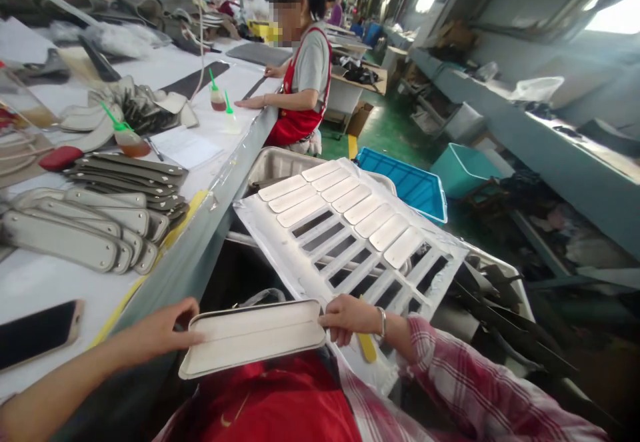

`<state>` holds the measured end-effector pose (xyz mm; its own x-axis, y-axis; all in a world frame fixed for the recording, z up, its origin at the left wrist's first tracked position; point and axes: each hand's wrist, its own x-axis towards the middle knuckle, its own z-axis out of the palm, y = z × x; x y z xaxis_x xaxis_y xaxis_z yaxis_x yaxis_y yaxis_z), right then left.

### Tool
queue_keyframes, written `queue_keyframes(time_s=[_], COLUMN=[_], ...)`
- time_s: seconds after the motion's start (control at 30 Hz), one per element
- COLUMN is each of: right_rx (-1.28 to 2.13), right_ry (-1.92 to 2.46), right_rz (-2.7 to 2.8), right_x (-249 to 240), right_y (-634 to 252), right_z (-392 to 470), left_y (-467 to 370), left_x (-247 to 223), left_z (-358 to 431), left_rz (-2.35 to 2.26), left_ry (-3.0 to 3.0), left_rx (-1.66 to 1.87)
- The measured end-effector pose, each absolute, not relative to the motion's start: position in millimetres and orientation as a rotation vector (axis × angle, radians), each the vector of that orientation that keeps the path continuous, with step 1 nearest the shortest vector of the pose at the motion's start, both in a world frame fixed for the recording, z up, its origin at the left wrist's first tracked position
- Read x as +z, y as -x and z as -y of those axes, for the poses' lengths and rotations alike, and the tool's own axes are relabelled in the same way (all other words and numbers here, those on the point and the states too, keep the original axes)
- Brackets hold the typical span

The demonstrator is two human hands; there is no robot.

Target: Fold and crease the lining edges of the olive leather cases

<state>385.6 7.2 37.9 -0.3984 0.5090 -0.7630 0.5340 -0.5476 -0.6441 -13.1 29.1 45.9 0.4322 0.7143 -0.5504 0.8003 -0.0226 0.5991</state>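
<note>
Holds a long pale panel in the near middle, over a red apron. Grips its left end with the left hand, laying the thumb on the upper face; pinches its right end with the right hand, curling the fingers. Has a white slotted frame just beyond, bearing pale pieces in its far slots. Has at left a surface carrying a phone near, stacked pale parts beyond it, and dark strips farther off. Has a co-worker beside the surface at the far side.
</note>
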Motion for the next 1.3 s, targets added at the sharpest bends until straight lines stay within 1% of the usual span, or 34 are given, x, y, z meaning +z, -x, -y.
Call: queue_keyframes(time_s=[0.1, 0.2, 0.27, 0.4, 0.47, 0.77, 0.9, 0.97, 1.13, 1.3], right_rx=[-1.894, -1.813, -1.787, -1.423, -1.316, -1.217, -1.223, -1.259, -1.539, -1.808], right_ry=[-1.815, -1.708, -1.581, -1.394, -1.377, -1.348, -1.323, -1.398, -1.794, -1.703], right_rz=[-2.036, -2.42, -2.512, -2.694, -2.748, -2.872, -2.897, -2.852, -2.465, -2.236], right_x=[41, 46, 50, 52, 50, 44, 47, 47, 38, 31], right_y=[-388, -383, -377, -371, -370, -367, -368, -368, -367, -366], right_z=[-12, -19, -23, -24, -22, -13, -8, -6, -13, -34], left_y=[-17, -62, -90, -119, -123, -128, -128, -129, -130, -128], left_x=[63, 70, 69, 63, 61, 55, 52, 50, 44, 38], left_z=[-41, -44, -43, -37, -33, -23, -20, -18, -15, -19], left_rz=[-1.264, -1.058, -0.92, -0.855, -0.871, -0.962, -0.934, -0.904, -0.853, -0.829], left_ry=[-1.839, -1.873, -1.922, -2.034, -2.059, -2.262, -2.362, -2.399, -2.437, -2.447], left_rx=[0.06, 0.039, 0.008, 0.05, 0.076, 0.065, 0.014, -0.011, 0.005, 0.023])
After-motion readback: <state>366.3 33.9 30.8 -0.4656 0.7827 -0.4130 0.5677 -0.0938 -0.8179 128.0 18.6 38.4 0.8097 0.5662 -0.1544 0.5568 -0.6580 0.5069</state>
